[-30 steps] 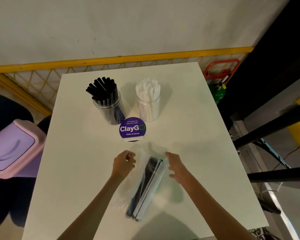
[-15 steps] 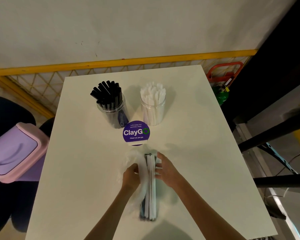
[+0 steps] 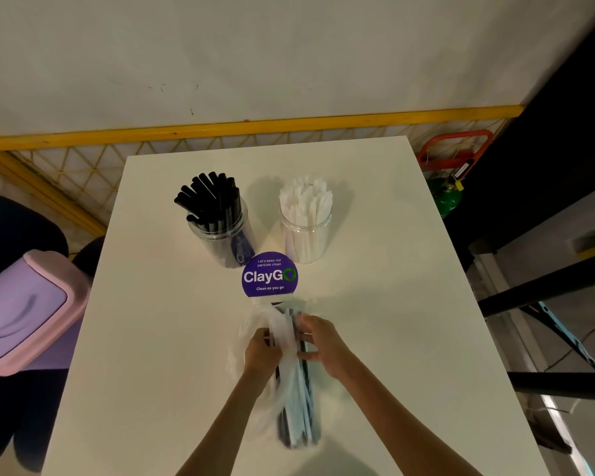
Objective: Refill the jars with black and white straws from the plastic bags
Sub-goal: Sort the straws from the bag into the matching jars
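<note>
A round purple sign (image 3: 269,275) reads "Let's keep our pantries clean", "ClayGo", "Clean as you go". At its 11 o'clock a black-straw jar (image 3: 220,231) stands, at 1 o'clock a white-straw jar (image 3: 305,231). At 6 o'clock the plastic bag (image 3: 296,407) of mixed straws lies on the worktop (image 3: 409,304). The left hand (image 3: 261,352) grips it with curled fingers; the right hand (image 3: 320,345) touches it with fingers nearly straight.

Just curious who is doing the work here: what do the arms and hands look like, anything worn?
Two bare hands, the left hand and the right hand: no gloves, and no ring, watch or bracelet that I can make out. The left forearm and right forearm are bare down to the picture's lower edge; no sleeve is in view.
</note>
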{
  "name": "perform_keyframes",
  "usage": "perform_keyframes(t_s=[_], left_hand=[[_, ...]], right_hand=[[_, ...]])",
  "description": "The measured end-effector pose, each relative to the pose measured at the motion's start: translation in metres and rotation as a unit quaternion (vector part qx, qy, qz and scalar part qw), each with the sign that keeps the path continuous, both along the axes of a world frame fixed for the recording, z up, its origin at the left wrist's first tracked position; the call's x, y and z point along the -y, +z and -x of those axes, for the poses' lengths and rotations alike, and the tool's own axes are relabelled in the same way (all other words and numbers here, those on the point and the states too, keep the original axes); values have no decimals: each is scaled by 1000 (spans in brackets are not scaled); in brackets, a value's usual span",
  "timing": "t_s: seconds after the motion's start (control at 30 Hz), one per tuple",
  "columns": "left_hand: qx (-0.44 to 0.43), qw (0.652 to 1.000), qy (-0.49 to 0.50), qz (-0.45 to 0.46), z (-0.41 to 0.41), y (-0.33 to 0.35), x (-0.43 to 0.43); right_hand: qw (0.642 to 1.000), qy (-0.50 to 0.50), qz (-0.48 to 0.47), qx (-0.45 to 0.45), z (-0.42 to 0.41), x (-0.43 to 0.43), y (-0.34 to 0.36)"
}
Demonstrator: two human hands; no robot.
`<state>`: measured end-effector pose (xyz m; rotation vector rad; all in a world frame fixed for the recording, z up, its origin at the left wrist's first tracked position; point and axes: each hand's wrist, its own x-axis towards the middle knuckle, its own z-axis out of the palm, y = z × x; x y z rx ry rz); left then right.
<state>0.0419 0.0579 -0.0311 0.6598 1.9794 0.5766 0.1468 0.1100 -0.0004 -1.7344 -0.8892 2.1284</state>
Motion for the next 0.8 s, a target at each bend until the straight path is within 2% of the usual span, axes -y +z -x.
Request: perform_keyframes(t_s=[0.07,0.2,0.4,0.57,0.8], left_hand=[[3,1000,-2,0,1,-2,0],[-16,1000,20,1,0,-4,0],[-33,999,24,-33,-6,0,-4],[20,999,27,-35,-1,-3,-8],[101,992,4,-75,2,5,-10]], right_hand=[[999,-19,-21,43,-1,-3,-5],[985,26,-102,138,-2,-7,-22],[993,14,-94,66,10,-17,-24],[995,30,-72,60,9,-23,-31],[999,-8,-48,6,1,-25,-39]])
